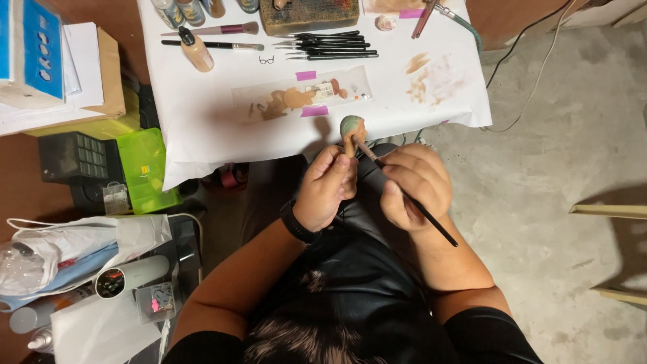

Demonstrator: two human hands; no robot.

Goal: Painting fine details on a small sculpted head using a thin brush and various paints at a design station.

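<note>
Item 1, left hand [328, 185]: I see it curled nearly shut around the lower part of a small figure head [351, 129], thumb and fingers wrapped close. The piece stands up out of the grip, just above the knuckles, its greenish top and tan face exposed. I judge it is held low so the painted upper part stays free of the fingers.

Item 2, right hand [416, 185]: closed in a pen grip on a thin brush [411, 200] with a black handle. The handle runs back and down past the wrist; the tip meets the figure head at its side. The two hands sit just beside each other over the lap, probably to brace one against the other for a steady stroke.

Item 3, counter [465, 101], beyond both hands, covered with white paper:
- clear palette sheet [300, 98] with tan paint blobs, taped down with pink tape, nearest the hands, I would say for short reach;
- row of black brushes [330, 46], farther off;
- small bottle [196, 52] lying on its side, off to the left;
- paint smears [431, 77] on the paper, off to the right.

Item 4, green box [145, 168], well left of the left hand, below the counter edge.
</note>
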